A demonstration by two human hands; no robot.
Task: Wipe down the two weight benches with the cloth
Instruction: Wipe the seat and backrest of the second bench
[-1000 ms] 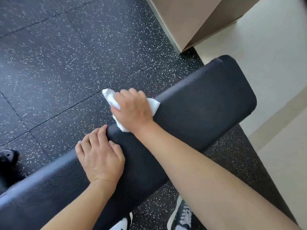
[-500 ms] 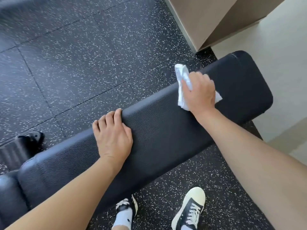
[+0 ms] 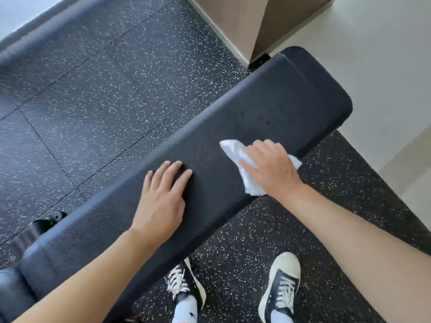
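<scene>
Bench: I see one black padded bench (image 3: 268,108) running diagonally from lower left to upper right; pebbled upholstery, rounded far end at upper right.
Second bench: I cannot tell from this view; only a dark padded piece (image 3: 11,292) shows at the lower left edge, just beside the near end of the bench.
Cloth: white cloth (image 3: 235,155), crumpled, lying on the bench top near its near-side edge, right of centre; one corner sticks out to the upper left, another past the bench edge on the right.
Right hand: right hand (image 3: 270,169) palm-down on the cloth, pressing it to the pad; fingers (image 3: 247,164) lightly bent over the fabric, thumb side toward the left hand.
Left hand: left hand (image 3: 163,199) flat on the bare pad, left of the cloth and apart from it; fingers straight, slightly spread, holding nothing.
Floor: dark speckled rubber floor (image 3: 93,101) with tile seams; pale floor at right.
Shoes: two dark lace-up shoes, left shoe (image 3: 186,283) partly under the bench, right shoe (image 3: 279,283) clear of it.
Corner: tan panelled column (image 3: 245,22) just beyond the bench's far end.
</scene>
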